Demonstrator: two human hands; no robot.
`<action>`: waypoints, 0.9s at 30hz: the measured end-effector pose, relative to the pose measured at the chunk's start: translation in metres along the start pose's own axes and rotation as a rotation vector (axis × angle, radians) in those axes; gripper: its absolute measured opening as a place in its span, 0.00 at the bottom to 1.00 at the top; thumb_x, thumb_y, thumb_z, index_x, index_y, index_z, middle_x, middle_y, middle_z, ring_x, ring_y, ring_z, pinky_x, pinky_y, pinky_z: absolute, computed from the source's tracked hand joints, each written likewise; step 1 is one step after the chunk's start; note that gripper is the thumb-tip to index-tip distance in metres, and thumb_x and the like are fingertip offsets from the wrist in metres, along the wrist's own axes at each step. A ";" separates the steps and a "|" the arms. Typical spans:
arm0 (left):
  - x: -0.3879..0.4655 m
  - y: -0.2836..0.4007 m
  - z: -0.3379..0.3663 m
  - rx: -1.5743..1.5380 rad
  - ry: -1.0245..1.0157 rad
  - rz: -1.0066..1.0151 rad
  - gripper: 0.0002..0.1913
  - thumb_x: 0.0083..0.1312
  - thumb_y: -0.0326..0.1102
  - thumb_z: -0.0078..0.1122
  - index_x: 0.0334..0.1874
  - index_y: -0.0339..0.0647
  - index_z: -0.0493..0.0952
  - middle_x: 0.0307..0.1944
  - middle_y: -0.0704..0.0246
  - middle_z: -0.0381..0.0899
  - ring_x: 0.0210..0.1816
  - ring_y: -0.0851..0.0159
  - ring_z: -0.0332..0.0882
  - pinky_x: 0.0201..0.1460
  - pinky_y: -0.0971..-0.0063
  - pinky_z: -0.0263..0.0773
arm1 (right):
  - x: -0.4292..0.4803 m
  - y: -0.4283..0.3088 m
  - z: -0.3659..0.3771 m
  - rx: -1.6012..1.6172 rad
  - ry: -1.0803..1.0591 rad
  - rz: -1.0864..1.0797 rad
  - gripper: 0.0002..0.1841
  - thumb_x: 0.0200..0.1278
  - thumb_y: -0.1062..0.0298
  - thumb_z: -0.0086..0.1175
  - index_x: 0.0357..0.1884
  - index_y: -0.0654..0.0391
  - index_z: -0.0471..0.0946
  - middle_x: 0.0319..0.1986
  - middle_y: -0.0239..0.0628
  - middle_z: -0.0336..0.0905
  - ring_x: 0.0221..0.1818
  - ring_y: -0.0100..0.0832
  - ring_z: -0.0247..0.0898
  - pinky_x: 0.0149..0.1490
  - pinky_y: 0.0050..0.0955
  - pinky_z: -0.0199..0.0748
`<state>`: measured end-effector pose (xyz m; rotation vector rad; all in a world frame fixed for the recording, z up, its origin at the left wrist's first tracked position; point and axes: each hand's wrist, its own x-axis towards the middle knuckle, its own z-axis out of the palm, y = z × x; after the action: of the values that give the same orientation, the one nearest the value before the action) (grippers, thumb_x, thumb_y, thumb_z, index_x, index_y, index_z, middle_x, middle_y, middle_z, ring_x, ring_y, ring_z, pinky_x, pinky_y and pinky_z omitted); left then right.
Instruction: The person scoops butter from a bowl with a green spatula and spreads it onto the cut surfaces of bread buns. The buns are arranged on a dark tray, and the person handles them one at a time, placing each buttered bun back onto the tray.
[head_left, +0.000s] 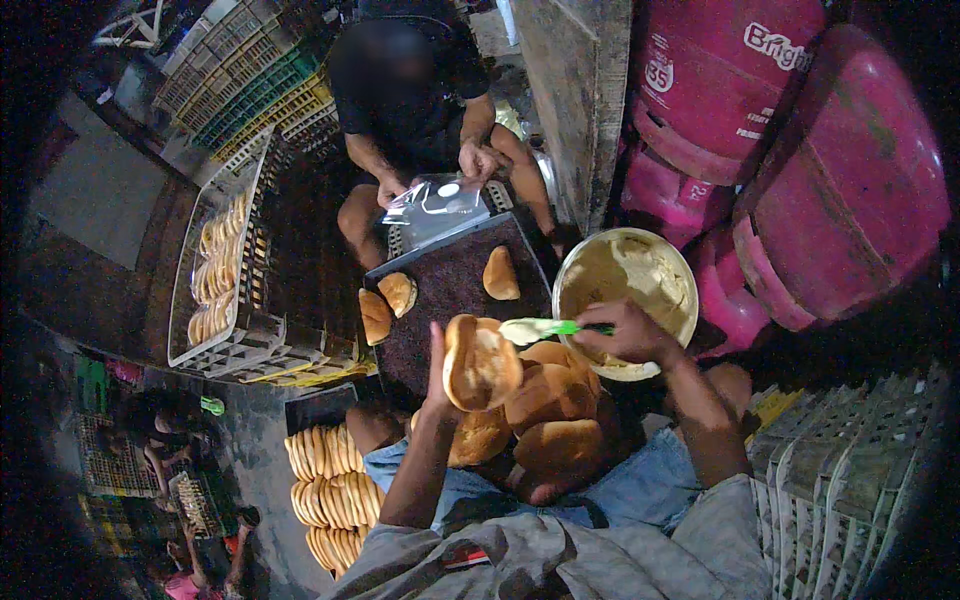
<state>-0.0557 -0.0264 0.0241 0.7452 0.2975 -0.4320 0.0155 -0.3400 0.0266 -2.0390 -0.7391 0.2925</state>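
My left hand holds a split bread bun with its inner face turned up. Between the fingers of my right hand is a green-handled spreader, its blade coated in pale cream and close to the bun's right edge. Under that hand stands a round tub of pale yellow cream, with a thick smear near its lower rim. Several round buns lie heaped in front of me, below the spreader. On the dark tray beyond them are several folded buns.
Across the tray, a person in black handles a clear plastic bag. Pink gas cylinders stand at right, above stacked crates. A crate of packed bread and rows of buns are at left. Other people are at lower left.
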 end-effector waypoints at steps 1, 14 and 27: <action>0.003 -0.004 0.011 -0.108 -0.102 -0.050 0.42 0.68 0.76 0.35 0.65 0.45 0.71 0.58 0.58 0.78 0.58 0.53 0.79 0.62 0.53 0.75 | 0.005 -0.003 0.011 -0.040 0.069 -0.090 0.15 0.58 0.60 0.61 0.45 0.54 0.85 0.49 0.43 0.83 0.44 0.45 0.81 0.51 0.40 0.78; 0.020 -0.028 0.000 -0.127 0.108 -0.007 0.26 0.73 0.60 0.49 0.57 0.42 0.74 0.50 0.62 0.80 0.51 0.57 0.80 0.58 0.58 0.76 | 0.015 -0.030 0.040 -0.788 0.226 -0.417 0.23 0.57 0.60 0.56 0.57 0.49 0.80 0.32 0.34 0.72 0.37 0.39 0.74 0.38 0.38 0.74; 0.031 0.011 -0.059 -0.234 0.181 0.150 0.23 0.72 0.44 0.54 0.63 0.36 0.69 0.55 0.60 0.80 0.54 0.57 0.81 0.56 0.61 0.79 | -0.001 -0.014 -0.010 -0.684 0.335 -0.181 0.20 0.55 0.70 0.58 0.53 0.52 0.82 0.31 0.39 0.70 0.38 0.42 0.74 0.42 0.38 0.75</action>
<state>-0.0298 0.0138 -0.0233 0.5730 0.4503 -0.1830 0.0144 -0.3417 0.0437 -2.5365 -0.8779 -0.4617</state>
